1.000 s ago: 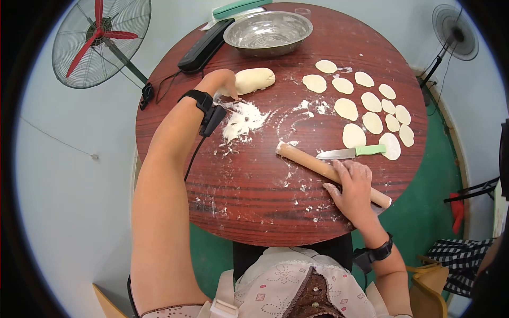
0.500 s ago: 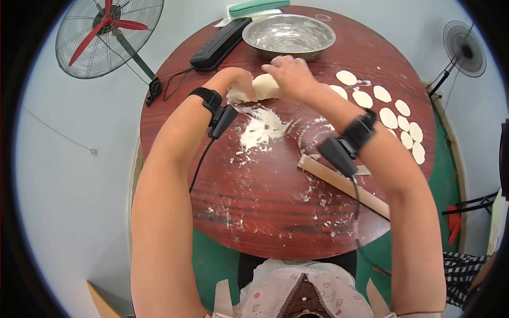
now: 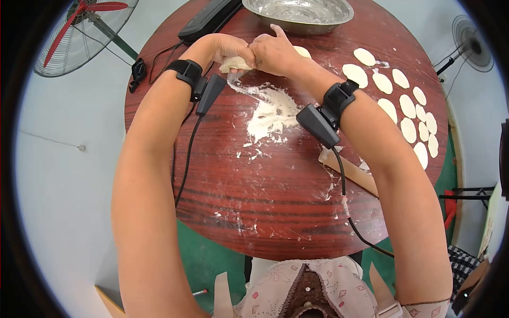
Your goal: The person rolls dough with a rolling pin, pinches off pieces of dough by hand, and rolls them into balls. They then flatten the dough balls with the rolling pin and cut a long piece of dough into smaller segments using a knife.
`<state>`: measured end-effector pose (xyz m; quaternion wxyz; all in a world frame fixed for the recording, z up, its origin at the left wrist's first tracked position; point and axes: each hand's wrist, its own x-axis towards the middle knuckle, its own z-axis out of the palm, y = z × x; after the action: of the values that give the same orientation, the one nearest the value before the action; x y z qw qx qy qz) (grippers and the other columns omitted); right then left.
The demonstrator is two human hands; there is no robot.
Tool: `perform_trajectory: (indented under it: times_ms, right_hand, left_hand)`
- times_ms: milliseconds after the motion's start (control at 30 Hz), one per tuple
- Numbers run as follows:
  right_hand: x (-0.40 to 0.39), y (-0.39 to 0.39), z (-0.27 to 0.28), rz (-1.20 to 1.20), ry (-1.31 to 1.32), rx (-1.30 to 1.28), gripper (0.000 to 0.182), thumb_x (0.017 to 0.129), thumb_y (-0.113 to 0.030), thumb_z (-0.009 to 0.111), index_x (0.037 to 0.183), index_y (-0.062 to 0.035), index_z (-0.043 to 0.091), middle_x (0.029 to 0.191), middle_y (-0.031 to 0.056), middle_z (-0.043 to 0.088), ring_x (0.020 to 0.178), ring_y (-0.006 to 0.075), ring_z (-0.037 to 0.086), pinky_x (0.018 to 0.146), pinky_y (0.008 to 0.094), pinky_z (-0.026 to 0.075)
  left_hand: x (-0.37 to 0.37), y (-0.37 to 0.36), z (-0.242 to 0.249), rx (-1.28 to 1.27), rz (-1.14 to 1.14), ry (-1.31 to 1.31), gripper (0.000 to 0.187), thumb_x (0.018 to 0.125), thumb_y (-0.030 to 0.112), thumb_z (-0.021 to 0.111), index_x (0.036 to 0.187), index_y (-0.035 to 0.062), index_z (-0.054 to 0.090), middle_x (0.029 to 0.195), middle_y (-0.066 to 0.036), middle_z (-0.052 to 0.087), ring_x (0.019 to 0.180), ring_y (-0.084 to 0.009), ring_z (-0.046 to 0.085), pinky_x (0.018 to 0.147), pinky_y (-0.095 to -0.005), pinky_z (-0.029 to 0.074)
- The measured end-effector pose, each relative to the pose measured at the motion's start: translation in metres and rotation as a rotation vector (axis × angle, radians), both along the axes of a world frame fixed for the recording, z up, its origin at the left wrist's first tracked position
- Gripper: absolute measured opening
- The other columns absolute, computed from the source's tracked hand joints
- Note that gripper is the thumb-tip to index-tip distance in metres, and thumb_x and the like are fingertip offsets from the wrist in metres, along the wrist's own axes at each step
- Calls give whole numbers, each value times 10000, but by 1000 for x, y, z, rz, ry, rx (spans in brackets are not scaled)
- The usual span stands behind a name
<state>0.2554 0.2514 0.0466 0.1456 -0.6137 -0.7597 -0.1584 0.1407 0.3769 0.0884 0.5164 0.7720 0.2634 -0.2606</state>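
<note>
My left hand (image 3: 232, 49) is closed around a lump of pale dough (image 3: 236, 64), whose lower end shows below the fingers. Against it presses my right hand (image 3: 273, 54), its fingers curled at the dough's end and one finger raised; the exact grip is hidden between the hands. Another piece of dough (image 3: 302, 52) lies just behind my right wrist, partly covered. Beneath the hands, loose white flour (image 3: 270, 114) is spread over the dark red table (image 3: 238, 180).
Several flat dough rounds (image 3: 407, 106) lie on the right side. A metal basin (image 3: 302, 18) stands at the back beside a black device (image 3: 209, 18). A wooden rolling pin (image 3: 350, 172) lies near my right forearm. Fans stand at left (image 3: 85, 26) and right (image 3: 472, 45).
My right hand has moved left and down to meet my left hand, and its fingers have curled in. The view has shifted, so the table's contents sit higher and further out.
</note>
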Motion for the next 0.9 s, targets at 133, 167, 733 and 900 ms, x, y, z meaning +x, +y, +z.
perform_trajectory:
  times_ms: [133, 167, 733, 900]
  right_hand:
    - [2, 2, 1, 32, -111, -68, 168, 768, -174, 619, 916, -157, 697, 863, 36, 676, 922, 214, 639, 1069, 568, 237]
    - [3, 2, 0, 52, -117, -69, 163, 767, -190, 626, 908, -150, 698, 879, 44, 678, 925, 217, 639, 1058, 570, 246]
    - [18, -6, 50, -4, 404, -627, 364, 716, -339, 740, 940, -56, 685, 798, 82, 678, 732, 183, 620, 698, 317, 474]
    - [33, 4, 43, 61, 564, -595, 764, 641, -531, 768, 1178, -14, 603, 1085, 166, 650, 1032, 296, 605, 868, 349, 466]
  left_hand:
    - [-3, -6, 4, 58, -54, 45, 223, 697, 230, 666, 821, 48, 630, 662, -52, 583, 541, -154, 548, 492, -299, 455]
    - [-3, -11, 6, 222, -102, 77, 211, 703, 222, 656, 826, 51, 635, 666, -60, 593, 544, -166, 557, 490, -305, 454]
    - [-21, -22, -1, 1868, -645, -1003, 48, 756, 164, 556, 716, 138, 547, 703, -13, 521, 695, -193, 541, 772, -338, 402]
    - [-28, -50, 7, 1635, -558, -413, 72, 726, 149, 598, 678, 109, 635, 663, -85, 634, 659, -244, 623, 743, -402, 405]
